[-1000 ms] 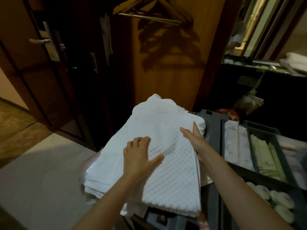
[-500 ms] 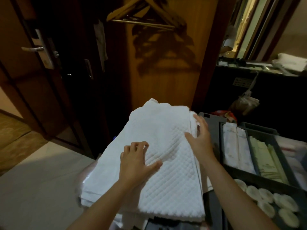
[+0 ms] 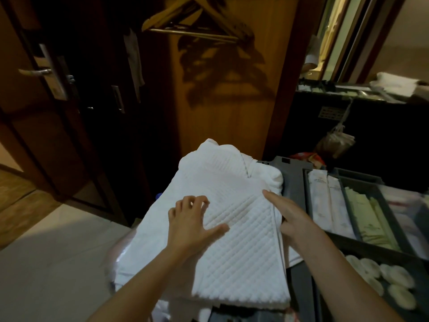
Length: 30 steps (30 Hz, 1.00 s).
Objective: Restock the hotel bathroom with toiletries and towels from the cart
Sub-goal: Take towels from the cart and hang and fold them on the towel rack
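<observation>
A stack of folded white quilted towels [image 3: 243, 256] lies on the left end of the grey cart [image 3: 293, 182]. My left hand [image 3: 188, 221] rests on top of the stack, fingers bent with their tips on the fabric and the thumb spread wide. At the stack's right edge is my right hand [image 3: 292, 217]: its thumb lies on top and its fingers are tucked out of sight under the top towel's edge. In the cart's trays sit long white sachets [image 3: 325, 205], pale green packets [image 3: 371, 217] and round white packs [image 3: 385, 280].
Wooden hangers [image 3: 192, 22] hang on a rail in the open wardrobe ahead. A dark door with a metal handle [image 3: 34, 72] stands at left. A dark counter at right carries a white towel [image 3: 394, 83], and a brown bag [image 3: 334, 145] hangs below it. Pale floor lies at lower left.
My right hand has slid down the towel's right edge, and its fingers have gone under that edge. My left hand has stayed on top of the stack.
</observation>
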Each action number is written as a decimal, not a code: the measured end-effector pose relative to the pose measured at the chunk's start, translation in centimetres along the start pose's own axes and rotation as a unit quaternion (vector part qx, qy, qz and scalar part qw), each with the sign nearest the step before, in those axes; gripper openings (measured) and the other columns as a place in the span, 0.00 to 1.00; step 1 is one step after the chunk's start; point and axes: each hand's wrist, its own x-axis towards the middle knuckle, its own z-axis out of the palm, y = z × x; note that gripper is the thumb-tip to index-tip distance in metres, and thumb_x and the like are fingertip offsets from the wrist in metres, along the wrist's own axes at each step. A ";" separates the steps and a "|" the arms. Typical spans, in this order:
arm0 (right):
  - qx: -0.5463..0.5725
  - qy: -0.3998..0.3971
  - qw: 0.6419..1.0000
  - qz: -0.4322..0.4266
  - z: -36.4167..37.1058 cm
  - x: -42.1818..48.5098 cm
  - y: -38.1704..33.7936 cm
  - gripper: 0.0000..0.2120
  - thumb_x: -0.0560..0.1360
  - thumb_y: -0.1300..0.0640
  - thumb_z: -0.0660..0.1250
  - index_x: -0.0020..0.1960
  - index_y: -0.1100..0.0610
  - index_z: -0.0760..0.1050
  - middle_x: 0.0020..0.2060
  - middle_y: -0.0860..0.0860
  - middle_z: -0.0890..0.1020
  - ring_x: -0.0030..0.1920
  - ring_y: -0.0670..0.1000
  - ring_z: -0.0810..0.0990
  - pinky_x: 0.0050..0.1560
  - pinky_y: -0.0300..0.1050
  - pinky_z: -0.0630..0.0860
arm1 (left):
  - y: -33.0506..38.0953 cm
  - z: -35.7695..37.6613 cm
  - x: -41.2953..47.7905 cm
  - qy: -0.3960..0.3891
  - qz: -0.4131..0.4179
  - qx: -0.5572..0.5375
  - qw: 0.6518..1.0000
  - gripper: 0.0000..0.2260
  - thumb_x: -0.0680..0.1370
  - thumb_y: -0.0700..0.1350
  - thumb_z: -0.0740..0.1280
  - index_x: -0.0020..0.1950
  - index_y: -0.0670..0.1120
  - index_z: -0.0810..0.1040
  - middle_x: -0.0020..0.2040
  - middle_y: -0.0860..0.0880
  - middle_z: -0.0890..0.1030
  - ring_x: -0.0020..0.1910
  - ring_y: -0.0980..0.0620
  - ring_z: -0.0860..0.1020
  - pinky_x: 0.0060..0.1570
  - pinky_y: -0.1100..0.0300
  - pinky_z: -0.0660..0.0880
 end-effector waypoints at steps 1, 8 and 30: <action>-0.014 0.017 1.000 -0.013 0.3 0.1 -0.2 0.21 0.74 0.56 0.69 0.66 0.58 0.70 0.53 0.53 0.80 0.52 0.54 0.79 0.56 0.52 0.75 | -0.2 -0.2 0.4 0.005 -0.012 -0.019 1.000 0.30 0.64 0.75 0.57 0.59 0.58 0.66 0.57 0.56 0.65 0.56 0.57 0.60 0.56 0.58 0.57; -0.157 0.112 0.966 -0.170 2.3 0.6 -1.1 0.19 0.73 0.65 0.68 0.62 0.52 0.74 0.65 0.56 0.72 0.60 0.57 0.74 0.61 0.55 0.74 | -2.6 -3.3 4.7 -0.072 -0.343 -0.297 0.888 0.27 0.75 0.53 0.67 0.67 0.39 0.65 0.62 0.40 0.73 0.60 0.40 0.73 0.56 0.53 0.68; -0.174 -0.148 0.897 -0.379 11.3 -4.4 -13.9 0.23 0.74 0.66 0.63 0.62 0.43 0.74 0.54 0.41 0.79 0.50 0.44 0.82 0.41 0.41 0.80 | -3.0 -17.1 5.6 -0.114 -0.171 -0.756 0.621 0.25 0.71 0.63 0.62 0.55 0.46 0.82 0.55 0.41 0.82 0.54 0.41 0.80 0.50 0.47 0.78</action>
